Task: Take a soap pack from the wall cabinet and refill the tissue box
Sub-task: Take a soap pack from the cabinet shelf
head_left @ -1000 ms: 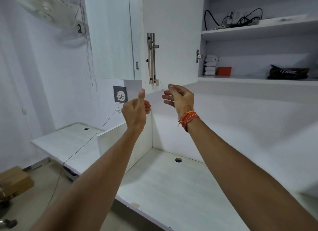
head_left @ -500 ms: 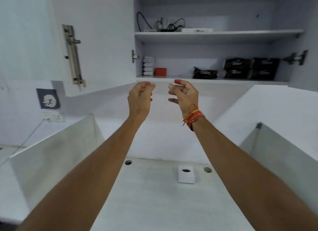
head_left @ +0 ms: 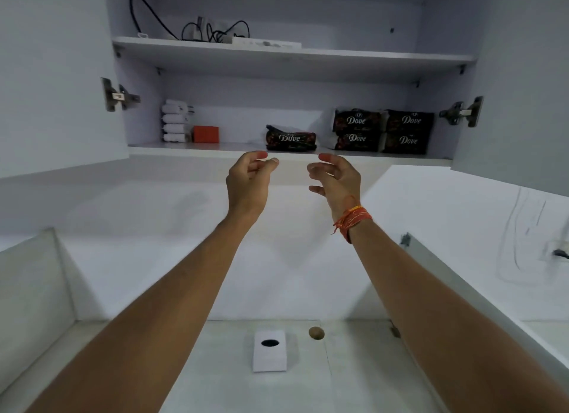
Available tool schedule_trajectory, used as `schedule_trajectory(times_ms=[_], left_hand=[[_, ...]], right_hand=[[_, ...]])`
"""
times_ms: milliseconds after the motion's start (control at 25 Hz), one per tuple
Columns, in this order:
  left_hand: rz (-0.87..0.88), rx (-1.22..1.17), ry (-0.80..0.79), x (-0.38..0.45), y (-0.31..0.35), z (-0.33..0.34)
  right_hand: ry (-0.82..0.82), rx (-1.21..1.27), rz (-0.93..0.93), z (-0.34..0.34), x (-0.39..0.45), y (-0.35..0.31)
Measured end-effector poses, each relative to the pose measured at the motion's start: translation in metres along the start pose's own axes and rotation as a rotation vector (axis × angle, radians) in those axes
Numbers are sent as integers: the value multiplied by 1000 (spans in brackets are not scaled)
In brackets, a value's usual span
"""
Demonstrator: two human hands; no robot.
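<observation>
Overhead, left hand [head_left: 248, 181] and right hand [head_left: 336, 178] empty, grip apart, below cabinet shelf [head_left: 197, 149]; lone dark Dove soap pack [head_left: 291, 138] just above; white tissue box [head_left: 269, 354] on table [head_left: 354, 378].

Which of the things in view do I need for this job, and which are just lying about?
Needed:
- soap packs on the lower shelf, one lying apart
- tissue box on the counter
- left hand and right hand, both empty

Lying about:
- cables on the upper shelf
- white rolls
- orange box
</observation>
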State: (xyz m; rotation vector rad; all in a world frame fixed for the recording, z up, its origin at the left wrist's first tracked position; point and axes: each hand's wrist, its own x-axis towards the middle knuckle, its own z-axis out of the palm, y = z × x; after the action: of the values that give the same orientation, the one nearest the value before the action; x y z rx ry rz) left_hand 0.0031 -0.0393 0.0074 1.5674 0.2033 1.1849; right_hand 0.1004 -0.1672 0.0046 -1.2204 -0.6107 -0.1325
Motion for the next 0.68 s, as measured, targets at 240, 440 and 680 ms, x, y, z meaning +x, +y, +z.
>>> schedule_trajectory(times_ms=[240,440,680], left_hand=[[60,41,71,47,-22,36],[87,263,64,113,-23,41],[-23,839,-171,146,-32,56]], right_hand=[[-39,-19,-32,-1,67,17],[49,-320,-175,21,125,5],[42,-852,19,45,145,13]])
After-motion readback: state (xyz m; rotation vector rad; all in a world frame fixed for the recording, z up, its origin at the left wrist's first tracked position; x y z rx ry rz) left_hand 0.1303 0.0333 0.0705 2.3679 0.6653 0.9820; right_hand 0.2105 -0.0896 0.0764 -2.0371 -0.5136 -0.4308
